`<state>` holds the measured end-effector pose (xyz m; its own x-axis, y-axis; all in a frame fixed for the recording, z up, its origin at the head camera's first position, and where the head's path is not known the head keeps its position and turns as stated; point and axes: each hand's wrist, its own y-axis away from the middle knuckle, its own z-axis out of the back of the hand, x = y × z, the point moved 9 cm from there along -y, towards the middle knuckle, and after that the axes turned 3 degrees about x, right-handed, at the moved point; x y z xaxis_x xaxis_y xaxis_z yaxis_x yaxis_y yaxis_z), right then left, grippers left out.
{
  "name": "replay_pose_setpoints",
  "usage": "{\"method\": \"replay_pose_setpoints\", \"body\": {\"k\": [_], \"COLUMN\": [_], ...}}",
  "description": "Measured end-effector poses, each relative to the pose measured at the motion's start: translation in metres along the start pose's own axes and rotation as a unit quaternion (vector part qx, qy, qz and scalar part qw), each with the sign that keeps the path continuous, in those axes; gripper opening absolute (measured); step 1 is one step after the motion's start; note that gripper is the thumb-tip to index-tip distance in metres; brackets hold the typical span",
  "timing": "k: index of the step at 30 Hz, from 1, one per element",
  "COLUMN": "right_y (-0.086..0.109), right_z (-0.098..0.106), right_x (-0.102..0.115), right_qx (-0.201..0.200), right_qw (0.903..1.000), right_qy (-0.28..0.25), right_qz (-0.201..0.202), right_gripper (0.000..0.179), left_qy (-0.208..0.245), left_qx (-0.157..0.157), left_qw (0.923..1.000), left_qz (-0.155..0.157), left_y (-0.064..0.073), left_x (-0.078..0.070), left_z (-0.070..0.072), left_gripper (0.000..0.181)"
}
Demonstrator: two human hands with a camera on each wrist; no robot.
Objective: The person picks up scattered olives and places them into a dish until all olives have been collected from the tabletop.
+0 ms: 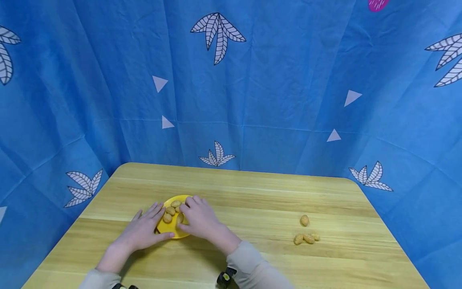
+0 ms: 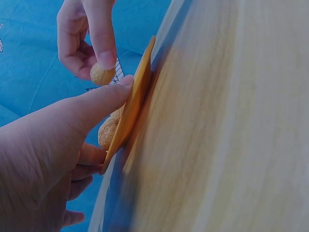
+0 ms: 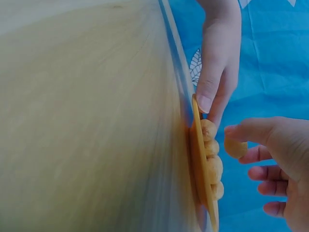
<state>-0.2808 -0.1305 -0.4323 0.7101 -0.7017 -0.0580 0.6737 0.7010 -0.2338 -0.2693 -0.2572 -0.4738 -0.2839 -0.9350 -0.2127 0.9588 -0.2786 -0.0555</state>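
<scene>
A shallow yellow plate (image 1: pixel 167 229) rests on the left part of the wooden table with several walnuts (image 1: pixel 171 210) on it. My left hand (image 1: pixel 142 232) holds the plate at its left side, the thumb at the near rim and the other fingers spread along the far left rim. Over the plate, my right hand (image 1: pixel 202 218) pinches one walnut (image 3: pixel 235 147) between thumb and forefinger, its other fingers loosely bent. In the right wrist view that walnut is raised apart from the row of walnuts (image 3: pixel 215 169) on the plate.
Several more walnuts lie on the right part of the table (image 1: pixel 252 249): one single walnut (image 1: pixel 304 220) and a small cluster (image 1: pixel 308 238) just nearer to me. A blue patterned curtain (image 1: pixel 288 80) hangs behind the table and along its sides.
</scene>
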Motion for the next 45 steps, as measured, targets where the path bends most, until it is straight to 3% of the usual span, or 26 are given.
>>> {"method": "replay_pose_setpoints", "body": {"k": [26,45], "right_y": [-0.020,-0.024], "right_z": [-0.027,-0.034], "right_x": [-0.001,0.001], "right_qx": [0.042,0.037], "right_qw": [0.9977,0.9976], "right_qy": [0.007,0.013], "right_qz": [-0.053,-0.057], "right_gripper": [0.037,0.039], "left_qy": [-0.005,0.000], "left_qx": [-0.009,-0.007], "left_qw": [0.9999,0.9999], "left_qz": [-0.008,-0.010], "left_y": [0.001,0.000], "left_x": [0.000,0.000], "left_z": [-0.001,-0.002], "left_gripper": [0.099,0.098]}}
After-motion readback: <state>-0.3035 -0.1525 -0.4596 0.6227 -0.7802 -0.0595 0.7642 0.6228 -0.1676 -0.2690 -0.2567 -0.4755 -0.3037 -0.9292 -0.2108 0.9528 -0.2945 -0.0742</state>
